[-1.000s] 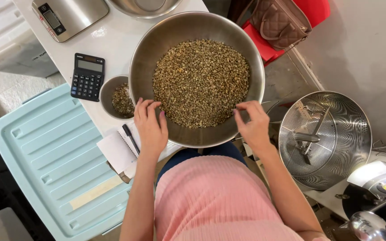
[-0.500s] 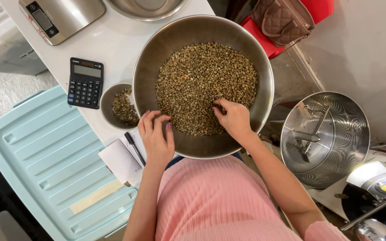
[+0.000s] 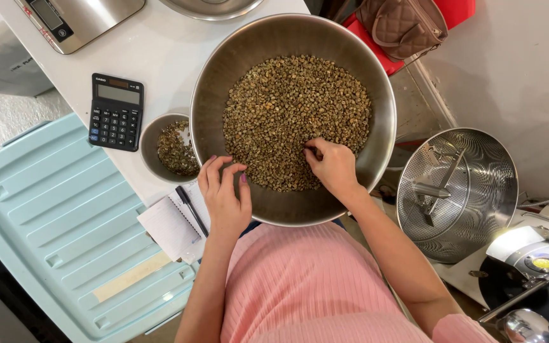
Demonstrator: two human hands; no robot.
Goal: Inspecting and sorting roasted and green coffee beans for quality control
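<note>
A person in a pink ribbed top bends over a large steel mixing bowl (image 3: 376, 76) heaped with greenish, unroasted coffee beans (image 3: 287, 108), seen from the head camera looking straight down. The bowl sits at the near edge of a white desk (image 3: 160, 51), its rim overhanging toward the person's body.

The right hand (image 3: 333, 166) lies palm-down in the beans at the near side of the heap, fingertips (image 3: 312, 152) drawn together and pinching into the beans; whether a bean is caught between them cannot be told. The left hand (image 3: 225, 190) rests on the bowl's near-left rim, fingers loosely curled and slightly spread, holding nothing that shows.

Just left of the big bowl, touching or nearly touching it, stands a small steel bowl (image 3: 150, 136) with a shallow layer of the same beans. A black calculator (image 3: 116, 112) lies beside it, and a digital kitchen scale (image 3: 77, 19) sits at the desk's far-left corner. A white notepad (image 3: 169, 225) with a black pen (image 3: 192, 209) across it lies under the left wrist. A pale blue plastic lid (image 3: 46, 235) sits lower left; a perforated steel drum with stirring arms (image 3: 459, 190) stands to the right.
</note>
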